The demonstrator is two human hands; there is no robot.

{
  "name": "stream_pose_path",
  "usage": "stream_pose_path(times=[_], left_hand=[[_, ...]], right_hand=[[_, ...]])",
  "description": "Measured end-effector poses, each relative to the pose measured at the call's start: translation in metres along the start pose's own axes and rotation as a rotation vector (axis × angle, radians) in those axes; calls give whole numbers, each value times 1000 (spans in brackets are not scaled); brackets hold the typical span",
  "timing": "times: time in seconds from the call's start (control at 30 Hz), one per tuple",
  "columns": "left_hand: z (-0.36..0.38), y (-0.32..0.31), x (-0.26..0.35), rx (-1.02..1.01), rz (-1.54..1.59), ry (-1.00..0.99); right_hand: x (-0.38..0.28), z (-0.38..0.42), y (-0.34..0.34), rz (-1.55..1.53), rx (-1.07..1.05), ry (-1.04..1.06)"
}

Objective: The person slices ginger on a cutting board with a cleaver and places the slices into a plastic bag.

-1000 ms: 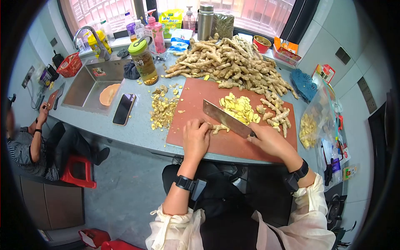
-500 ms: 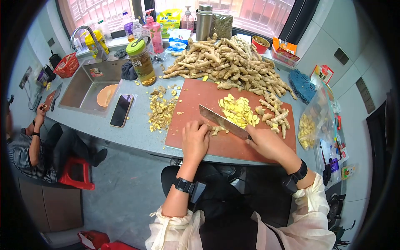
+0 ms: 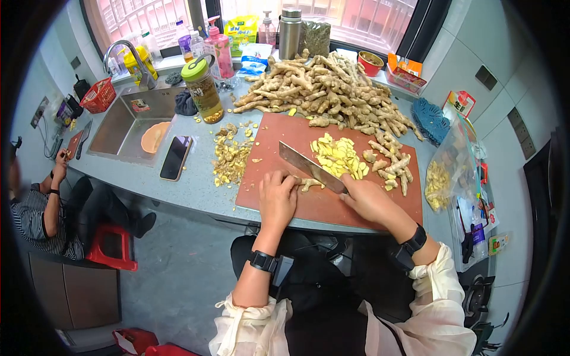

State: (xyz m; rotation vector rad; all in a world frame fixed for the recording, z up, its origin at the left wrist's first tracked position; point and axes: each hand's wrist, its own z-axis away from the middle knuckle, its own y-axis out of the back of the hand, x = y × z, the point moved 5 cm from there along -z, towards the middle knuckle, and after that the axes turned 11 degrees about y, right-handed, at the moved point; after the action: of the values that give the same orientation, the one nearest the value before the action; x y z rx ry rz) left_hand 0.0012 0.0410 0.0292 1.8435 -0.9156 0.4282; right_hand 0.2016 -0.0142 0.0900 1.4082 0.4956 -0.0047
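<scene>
On the reddish-brown cutting board, my left hand has its fingers closed on a piece of ginger, whose end sticks out to the right. My right hand grips the handle of a cleaver, its broad blade slanting up and left just beyond that piece. Behind the blade lies a heap of yellow ginger slices. Several whole ginger pieces rest right of the slices. A big pile of unpeeled ginger covers the counter behind the board. Peelings and trimmings lie left of the board.
Left on the counter are a phone, a green-lidded bottle and a sink with an orange bowl. At right stand a plastic bag of ginger and a blue dish. Another person sits far left.
My right hand has moved slightly left with the cleaver, bringing the blade up and left. My left hand stays on the ginger, nearly unmoved.
</scene>
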Motion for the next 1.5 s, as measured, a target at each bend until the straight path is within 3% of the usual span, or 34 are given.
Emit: stream_pose_path(times=[0.3, 0.87, 1.33, 1.5], left_hand=[[1, -3, -2, 20, 20, -18], [-1, -1, -1, -5, 11, 0], [1, -3, -4, -11, -8, 7], [0, -2, -2, 17, 36, -13]], right_hand=[[8, 36, 9, -46, 22, -28], [-3, 12, 8, 48, -107, -13], [8, 9, 7, -57, 50, 12], [2, 16, 14, -44, -21, -12]])
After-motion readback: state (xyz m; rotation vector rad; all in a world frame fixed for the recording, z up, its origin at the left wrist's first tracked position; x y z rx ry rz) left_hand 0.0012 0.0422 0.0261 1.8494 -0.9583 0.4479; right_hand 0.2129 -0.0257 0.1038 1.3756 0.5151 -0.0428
